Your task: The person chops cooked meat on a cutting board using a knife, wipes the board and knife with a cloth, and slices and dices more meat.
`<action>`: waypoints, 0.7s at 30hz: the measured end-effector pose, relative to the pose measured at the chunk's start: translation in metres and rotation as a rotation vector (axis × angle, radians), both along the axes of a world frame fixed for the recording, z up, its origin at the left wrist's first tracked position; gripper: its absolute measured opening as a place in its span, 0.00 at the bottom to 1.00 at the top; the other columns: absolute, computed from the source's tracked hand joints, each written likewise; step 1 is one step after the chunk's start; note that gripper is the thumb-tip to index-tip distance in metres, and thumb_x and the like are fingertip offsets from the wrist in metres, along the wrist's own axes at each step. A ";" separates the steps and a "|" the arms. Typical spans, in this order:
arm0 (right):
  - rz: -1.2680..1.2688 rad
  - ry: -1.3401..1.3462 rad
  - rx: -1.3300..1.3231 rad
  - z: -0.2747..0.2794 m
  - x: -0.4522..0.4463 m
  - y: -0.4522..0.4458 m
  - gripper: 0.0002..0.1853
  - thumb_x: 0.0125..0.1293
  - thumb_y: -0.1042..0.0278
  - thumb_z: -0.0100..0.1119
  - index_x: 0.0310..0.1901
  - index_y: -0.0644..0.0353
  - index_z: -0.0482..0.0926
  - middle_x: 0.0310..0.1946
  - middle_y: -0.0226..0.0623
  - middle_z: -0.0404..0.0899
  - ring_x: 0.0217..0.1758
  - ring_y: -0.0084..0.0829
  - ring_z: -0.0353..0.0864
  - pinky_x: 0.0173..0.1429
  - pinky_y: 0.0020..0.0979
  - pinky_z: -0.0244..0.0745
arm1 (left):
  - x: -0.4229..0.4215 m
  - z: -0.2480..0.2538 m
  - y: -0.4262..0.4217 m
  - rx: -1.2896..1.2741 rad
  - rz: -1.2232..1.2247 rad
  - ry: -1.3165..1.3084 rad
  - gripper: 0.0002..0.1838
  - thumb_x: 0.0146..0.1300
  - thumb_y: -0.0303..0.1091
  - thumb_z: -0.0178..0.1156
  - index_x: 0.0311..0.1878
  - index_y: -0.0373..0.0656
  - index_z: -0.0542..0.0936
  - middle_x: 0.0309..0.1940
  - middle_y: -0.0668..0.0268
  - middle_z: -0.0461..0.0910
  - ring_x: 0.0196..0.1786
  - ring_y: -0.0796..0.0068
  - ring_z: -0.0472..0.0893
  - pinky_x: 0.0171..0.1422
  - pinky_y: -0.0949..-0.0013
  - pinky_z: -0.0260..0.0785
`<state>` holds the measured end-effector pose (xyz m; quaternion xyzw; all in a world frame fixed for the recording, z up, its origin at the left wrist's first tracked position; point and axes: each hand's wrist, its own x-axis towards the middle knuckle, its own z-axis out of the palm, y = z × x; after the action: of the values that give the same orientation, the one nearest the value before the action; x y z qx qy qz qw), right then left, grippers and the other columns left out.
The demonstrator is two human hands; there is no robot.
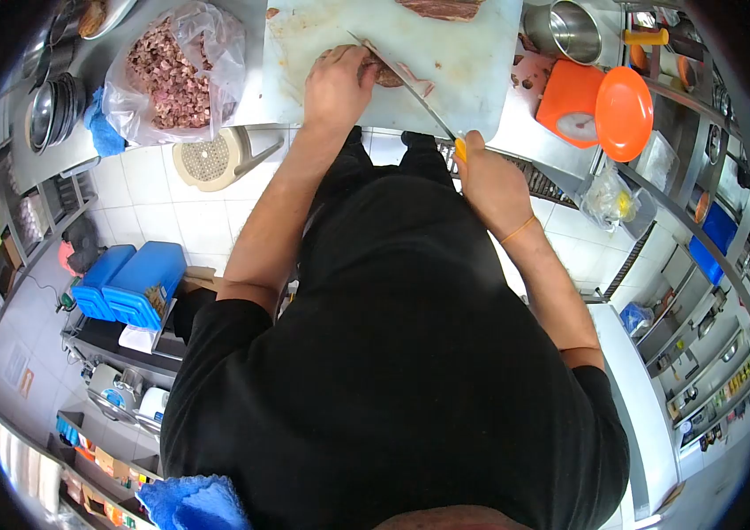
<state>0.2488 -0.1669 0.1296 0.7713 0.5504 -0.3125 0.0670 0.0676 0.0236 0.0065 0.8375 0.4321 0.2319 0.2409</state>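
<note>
**Q:** How are the fingers posed?

**A:** The meat piece (pixel 387 76) is touched by the curled left hand (pixel 337 87); the knife (pixel 460 148) is gripped in the right hand (pixel 494 181).

**Q:** And the long axis?

**A:** It is directed rightward from the left fingers, the nearer ones, and crossed obliquely by the blade.

**Q:** Beyond?

**A:** A cutting board (pixel 304 26) is seen beneath, diced meat (pixel 182 97) leftward, tiled floor (pixel 189 216) below.

Slanting yellow-handled knife (pixel 429 108), meat (pixel 386 79) on board (pixel 478 46)

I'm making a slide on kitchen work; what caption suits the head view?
Left hand on meat atop a pale cutting board, right hand gripping a yellow-handled knife.
</note>
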 end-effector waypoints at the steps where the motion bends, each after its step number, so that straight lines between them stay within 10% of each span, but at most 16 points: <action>1: -0.006 0.005 0.001 -0.004 -0.001 0.003 0.18 0.82 0.55 0.55 0.56 0.64 0.70 0.29 0.54 0.86 0.34 0.59 0.89 0.38 0.57 0.82 | 0.000 0.003 0.000 -0.004 -0.003 0.011 0.12 0.63 0.33 0.74 0.48 0.41 0.88 0.47 0.56 0.89 0.52 0.49 0.87 0.59 0.51 0.80; 12: -0.062 0.077 0.118 -0.079 -0.014 0.039 0.21 0.81 0.53 0.57 0.57 0.65 0.68 0.32 0.58 0.87 0.36 0.62 0.89 0.41 0.60 0.82 | -0.002 0.004 0.003 0.029 -0.035 0.005 0.14 0.64 0.34 0.74 0.51 0.42 0.89 0.49 0.56 0.90 0.52 0.51 0.88 0.58 0.53 0.82; 21: -0.039 0.060 0.131 -0.023 -0.011 0.046 0.18 0.81 0.55 0.58 0.53 0.64 0.71 0.30 0.56 0.87 0.35 0.61 0.89 0.41 0.58 0.82 | -0.012 0.002 -0.005 -0.011 0.006 -0.099 0.12 0.66 0.34 0.73 0.49 0.42 0.88 0.47 0.58 0.90 0.50 0.51 0.88 0.56 0.54 0.82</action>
<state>0.2379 -0.1205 0.1064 0.7749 0.5562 -0.3002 -0.0061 0.0552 0.0188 0.0089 0.8225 0.4233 0.2715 0.2657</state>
